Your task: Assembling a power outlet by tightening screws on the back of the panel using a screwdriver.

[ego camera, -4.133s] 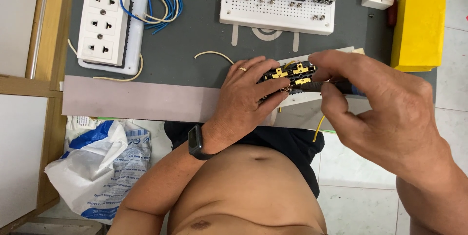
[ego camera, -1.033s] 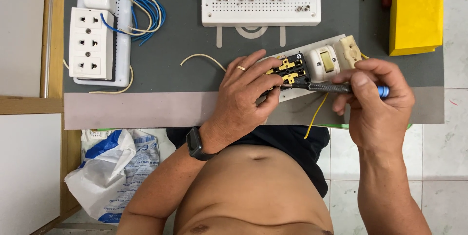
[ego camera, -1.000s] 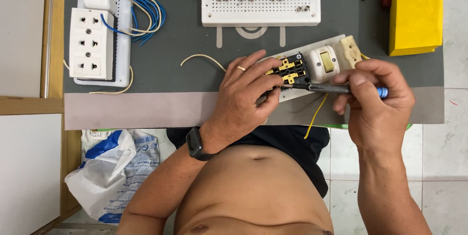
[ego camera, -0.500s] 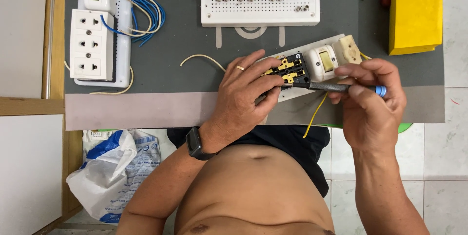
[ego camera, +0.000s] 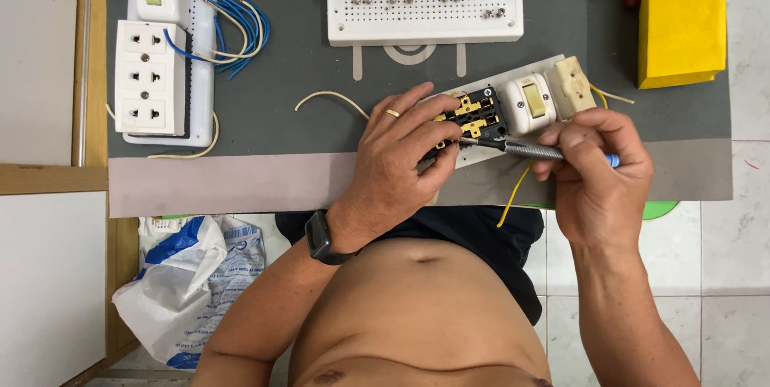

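Bright, even light; seemingly sharp throughout

Bare grey tabletop (ego camera: 297,74) lies open between the white socket strip with blue wires (ego camera: 160,66) and the white perforated board (ego camera: 425,10) (a loose cream wire (ego camera: 329,98) crosses it); the yellow block (ego camera: 682,18) walls the right.

Electrical training workshop, grey bench (ego camera: 281,74), mounted wall sockets (ego camera: 151,78), perforated practice board (ego camera: 425,14), loose blue wires (ego camera: 237,30), tiled floor (ego camera: 738,275)

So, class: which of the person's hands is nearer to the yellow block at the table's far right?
Right. The right hand holds a screwdriver just below and left of the yellow block; the left hand grips the black socket module, farther left.
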